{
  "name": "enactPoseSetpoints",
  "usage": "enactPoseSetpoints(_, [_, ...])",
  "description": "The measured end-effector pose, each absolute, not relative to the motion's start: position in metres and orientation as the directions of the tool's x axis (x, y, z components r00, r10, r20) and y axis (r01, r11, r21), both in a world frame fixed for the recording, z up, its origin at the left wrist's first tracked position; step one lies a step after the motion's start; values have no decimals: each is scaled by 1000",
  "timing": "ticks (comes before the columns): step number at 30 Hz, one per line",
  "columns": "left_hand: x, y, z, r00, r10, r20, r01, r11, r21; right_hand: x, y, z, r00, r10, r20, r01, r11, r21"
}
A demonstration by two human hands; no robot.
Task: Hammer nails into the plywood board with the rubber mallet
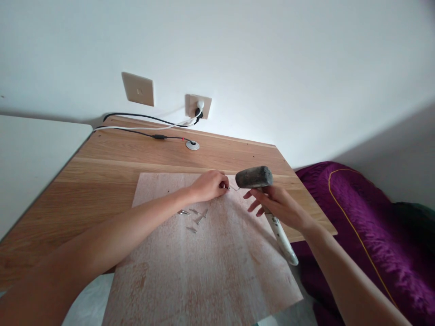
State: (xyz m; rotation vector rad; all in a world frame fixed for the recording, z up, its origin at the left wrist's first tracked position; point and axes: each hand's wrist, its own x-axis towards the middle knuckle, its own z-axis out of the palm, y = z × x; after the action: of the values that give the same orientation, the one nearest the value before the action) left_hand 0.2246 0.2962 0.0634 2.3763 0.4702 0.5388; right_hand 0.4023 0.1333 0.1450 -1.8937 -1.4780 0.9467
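Note:
My left hand [211,185] rests near the far edge of a pale wooden board [190,271], thumb and fingers pinched on a small silver nail [229,188]. A thin dark line on the board runs right from the fingertips; whether it is a shadow or another nail I cannot tell. To the right, my right hand [277,203] grips a rubber mallet just under its black head [253,177], some of the fingers loosely spread. Its worn white handle [282,242] slants down toward me. Several loose silver nails [199,219] lie on the board, nearer me than my left hand.
Under the board is a wooden desk [102,172] against a white wall. Black and white cables [146,130] run along its back to a wall socket [204,106]. A white panel [37,158] stands at left, purple fabric [340,203] at right.

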Motion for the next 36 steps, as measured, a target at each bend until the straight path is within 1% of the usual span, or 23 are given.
enactPoseSetpoints(2, [224, 296, 66, 853, 456, 256, 187, -723, 665, 400, 132, 149, 138, 968, -210, 681, -246, -690])
enactPoseSetpoints(4, [223, 295, 68, 855, 450, 258, 182, -726, 663, 396, 130, 151, 122, 977, -178, 778, -205, -594])
enactPoseSetpoints(5, [223, 295, 68, 856, 446, 260, 181, -731, 658, 393, 130, 151, 120, 981, -150, 803, -185, -566])
enactPoseSetpoints(10, [222, 296, 68, 860, 426, 281, 166, -753, 636, 386, 133, 141, 159, 987, -35, 859, -156, -487])
enactPoseSetpoints(15, [222, 296, 66, 857, 456, 242, 203, -729, 654, 391, 134, 133, 113, 994, 3, 934, -106, -341])
enactPoseSetpoints(18, [222, 297, 64, 851, 463, 249, 197, -719, 666, 393, 132, 134, 107, 994, 20, 954, -97, -285])
enactPoseSetpoints(25, [223, 297, 64, 847, 475, 238, 194, -694, 693, 389, 128, 132, 111, 993, 30, 971, -102, -217])
enactPoseSetpoints(27, [223, 297, 64, 850, 465, 246, 183, -700, 691, 388, 127, 132, 118, 992, 54, 970, -103, -222])
enactPoseSetpoints(31, [222, 297, 64, 851, 464, 248, 182, -702, 689, 386, 126, 132, 110, 993, 32, 968, -100, -229])
enactPoseSetpoints(36, [223, 297, 63, 848, 474, 237, 191, -691, 697, 386, 127, 129, 126, 990, 63, 960, -105, -260])
